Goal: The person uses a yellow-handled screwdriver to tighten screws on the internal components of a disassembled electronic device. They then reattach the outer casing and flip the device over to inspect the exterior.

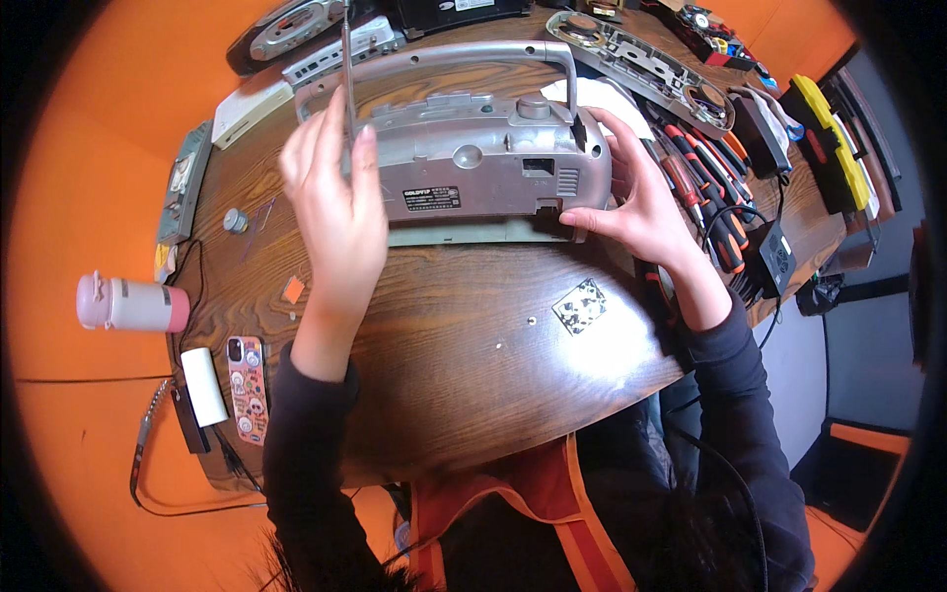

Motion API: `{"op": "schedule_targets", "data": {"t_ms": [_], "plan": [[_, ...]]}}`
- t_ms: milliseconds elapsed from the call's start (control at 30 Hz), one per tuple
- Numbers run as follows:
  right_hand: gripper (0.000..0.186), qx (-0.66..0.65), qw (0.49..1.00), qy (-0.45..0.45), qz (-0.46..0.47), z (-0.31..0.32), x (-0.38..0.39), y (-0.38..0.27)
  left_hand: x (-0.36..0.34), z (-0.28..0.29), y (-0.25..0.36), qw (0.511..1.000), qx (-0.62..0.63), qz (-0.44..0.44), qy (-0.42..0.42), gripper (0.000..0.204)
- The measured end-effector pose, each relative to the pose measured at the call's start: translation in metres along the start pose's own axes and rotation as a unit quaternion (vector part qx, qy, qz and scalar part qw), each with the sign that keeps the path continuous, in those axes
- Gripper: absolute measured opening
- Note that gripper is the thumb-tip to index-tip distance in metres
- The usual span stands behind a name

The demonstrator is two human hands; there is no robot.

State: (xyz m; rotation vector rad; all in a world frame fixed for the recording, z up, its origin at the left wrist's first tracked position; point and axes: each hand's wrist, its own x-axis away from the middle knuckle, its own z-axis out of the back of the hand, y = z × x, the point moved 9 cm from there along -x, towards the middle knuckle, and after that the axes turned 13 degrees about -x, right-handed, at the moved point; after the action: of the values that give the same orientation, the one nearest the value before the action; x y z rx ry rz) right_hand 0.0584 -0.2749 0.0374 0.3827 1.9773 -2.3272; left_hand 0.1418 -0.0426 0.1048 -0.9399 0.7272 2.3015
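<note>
A silver portable radio (434,168) stands on the wooden table with its back face and label toward me, its carry handle (444,55) raised. My left hand (335,197) is at the radio's left end. The upright telescopic antenna (347,69) runs between its thumb and fingers, and the hand covers that end of the casing. My right hand (641,187) grips the right end, thumb on the lower back edge near a small opening, fingers behind the corner and partly hidden. A pale greenish strip shows beneath the radio's lower edge.
Several screwdrivers and pliers (705,187) lie to the right, beside a removed speaker panel (651,74). A patterned square (580,307) lies on the near table. At left are a phone (248,390), a white cylinder (203,385), a pink-and-white bottle (133,303) and cables.
</note>
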Motion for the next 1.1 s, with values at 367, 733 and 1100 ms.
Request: {"op": "schedule_targets", "data": {"t_ms": [367,733,1100], "plan": [[0.099,0.011,0.999,-0.022,0.037,-0.007,0.006,-0.005,0.003,-0.001,-0.027,0.973,0.166,0.156,0.035,0.027],[0.100,0.036,0.998,-0.016,0.052,-0.005,0.004,-0.003,0.007,0.001,0.029,0.994,0.002,-0.105,-0.005,0.018],[0.103,0.054,0.996,-0.023,0.071,-0.004,0.001,0.003,0.033,-0.004,0.042,0.975,-0.131,-0.175,-0.043,0.035]]}}
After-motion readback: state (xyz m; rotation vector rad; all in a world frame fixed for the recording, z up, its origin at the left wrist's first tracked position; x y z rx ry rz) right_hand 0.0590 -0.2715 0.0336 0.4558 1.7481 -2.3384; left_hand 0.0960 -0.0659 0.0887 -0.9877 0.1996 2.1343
